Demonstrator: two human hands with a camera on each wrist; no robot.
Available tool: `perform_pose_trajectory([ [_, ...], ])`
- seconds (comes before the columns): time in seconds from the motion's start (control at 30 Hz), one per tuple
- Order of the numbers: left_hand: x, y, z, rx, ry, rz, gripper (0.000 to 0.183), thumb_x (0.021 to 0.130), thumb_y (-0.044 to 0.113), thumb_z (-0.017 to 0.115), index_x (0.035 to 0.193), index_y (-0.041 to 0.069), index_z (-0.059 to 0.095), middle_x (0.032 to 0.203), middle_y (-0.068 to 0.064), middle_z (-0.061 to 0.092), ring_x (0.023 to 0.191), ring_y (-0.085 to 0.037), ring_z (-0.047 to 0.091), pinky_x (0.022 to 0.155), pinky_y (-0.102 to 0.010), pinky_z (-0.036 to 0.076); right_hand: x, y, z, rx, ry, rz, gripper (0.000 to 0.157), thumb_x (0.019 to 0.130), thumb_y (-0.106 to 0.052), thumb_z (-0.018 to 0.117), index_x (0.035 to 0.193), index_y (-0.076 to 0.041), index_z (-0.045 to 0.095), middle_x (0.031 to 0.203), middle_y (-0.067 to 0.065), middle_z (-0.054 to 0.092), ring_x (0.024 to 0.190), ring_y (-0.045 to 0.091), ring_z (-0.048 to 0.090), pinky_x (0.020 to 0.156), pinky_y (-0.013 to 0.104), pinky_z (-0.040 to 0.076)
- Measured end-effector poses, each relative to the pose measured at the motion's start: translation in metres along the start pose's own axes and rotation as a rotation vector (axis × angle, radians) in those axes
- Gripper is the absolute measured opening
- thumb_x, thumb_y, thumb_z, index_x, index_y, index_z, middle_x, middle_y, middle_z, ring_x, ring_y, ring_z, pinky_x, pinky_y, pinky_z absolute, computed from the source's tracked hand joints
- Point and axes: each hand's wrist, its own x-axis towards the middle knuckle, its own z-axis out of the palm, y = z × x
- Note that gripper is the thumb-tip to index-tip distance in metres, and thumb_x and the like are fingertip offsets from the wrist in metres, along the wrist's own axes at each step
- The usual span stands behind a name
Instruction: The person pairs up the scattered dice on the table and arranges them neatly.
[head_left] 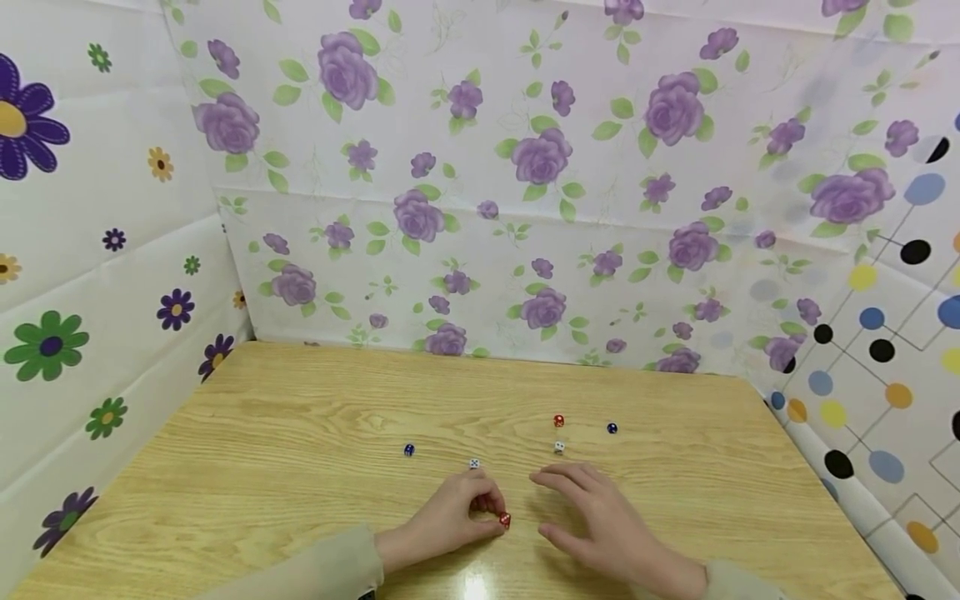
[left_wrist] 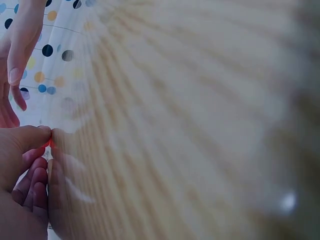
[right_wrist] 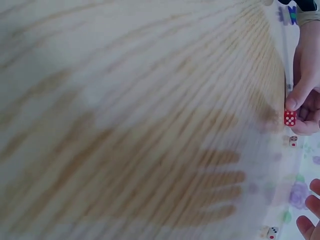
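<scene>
My left hand (head_left: 453,512) pinches a small red die (head_left: 505,521) between thumb and fingertips, low over the wooden table. The right wrist view shows this red die (right_wrist: 290,118) with its five-pip face; in the left wrist view the thumb and fingers hide most of it. A white die (head_left: 474,463) lies just beyond the left hand's knuckles. My right hand (head_left: 600,517) hovers to the right of the held die, thumb and fingers spread apart, holding nothing. Beyond its fingertips is another white die (head_left: 558,447).
Behind that white die lies a second red die (head_left: 558,421), with a blue die (head_left: 612,428) to its right. Another blue die (head_left: 408,450) rests on the left. Patterned sheets (head_left: 480,208) enclose the wooden table (head_left: 300,417) at the back and both sides.
</scene>
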Motion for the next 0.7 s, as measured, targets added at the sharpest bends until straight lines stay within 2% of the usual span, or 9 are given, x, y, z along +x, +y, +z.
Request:
perform_pose_trajectory([
  [0.17, -0.003, -0.001, -0.002, -0.016, 0.001, -0.003, 0.014, 0.08, 0.015, 0.082, 0.085, 0.015, 0.069, 0.085, 0.004, 0.062, 0.077, 0.002, 0.053, 0.07, -0.015, 0.048, 0.002, -0.003, 0.004, 0.021, -0.003, 0.028, 0.054, 0.083, -0.039, 0.079, 0.132, -0.035, 0.057, 0.13, -0.013, 0.06, 0.121, 0.011, 0.057, 0.094, 0.042, 0.052],
  [0.43, -0.015, 0.002, -0.01, -0.069, -0.02, -0.053, 0.014, 0.078, 0.014, 0.083, 0.084, 0.014, 0.07, 0.083, 0.003, 0.062, 0.074, 0.002, 0.052, 0.066, -0.015, 0.047, 0.008, -0.016, 0.013, 0.074, -0.013, 0.039, 0.047, 0.084, -0.034, 0.078, 0.128, -0.028, 0.062, 0.123, -0.019, 0.06, 0.114, 0.007, 0.057, 0.091, 0.036, 0.053],
  [0.7, -0.021, 0.001, -0.012, -0.069, -0.015, -0.065, 0.014, 0.078, 0.014, 0.083, 0.084, 0.015, 0.071, 0.081, 0.006, 0.062, 0.073, 0.004, 0.053, 0.066, -0.015, 0.047, 0.011, -0.031, 0.024, 0.141, -0.088, 0.086, 0.04, 0.087, -0.033, 0.076, 0.123, -0.026, 0.062, 0.12, -0.016, 0.059, 0.113, 0.007, 0.055, 0.093, 0.034, 0.053],
])
